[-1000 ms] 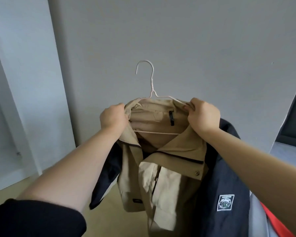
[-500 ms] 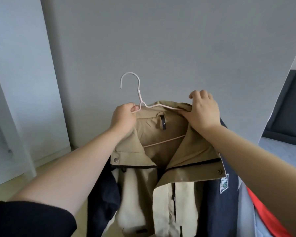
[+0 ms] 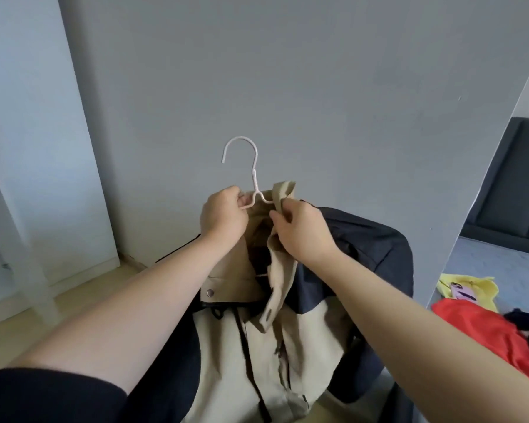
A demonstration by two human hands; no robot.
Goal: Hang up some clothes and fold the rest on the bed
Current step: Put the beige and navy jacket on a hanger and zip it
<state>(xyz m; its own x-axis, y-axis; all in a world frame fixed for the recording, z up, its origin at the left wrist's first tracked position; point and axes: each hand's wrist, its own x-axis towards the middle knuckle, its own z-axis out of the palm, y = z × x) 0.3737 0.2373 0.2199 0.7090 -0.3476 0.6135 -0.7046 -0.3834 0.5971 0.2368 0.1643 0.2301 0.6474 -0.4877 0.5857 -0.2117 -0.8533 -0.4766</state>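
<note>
Before the grey wall [image 3: 318,87], the beige-and-navy jacket [image 3: 287,361], pinched at the collar by the right hand [image 3: 303,230], should be seated squarely on the pale wire hanger [image 3: 254,178] gripped by the left hand [image 3: 223,215].

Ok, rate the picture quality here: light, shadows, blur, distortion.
Head view: soft, even daylight on the grey wall, no glare. Head view: the wire hanger reads sharp, no motion blur. Head view: deep shadow inside the collar of the beige jacket. Head view: wide-angle stretch swells both forearms at the bottom edge.
</note>
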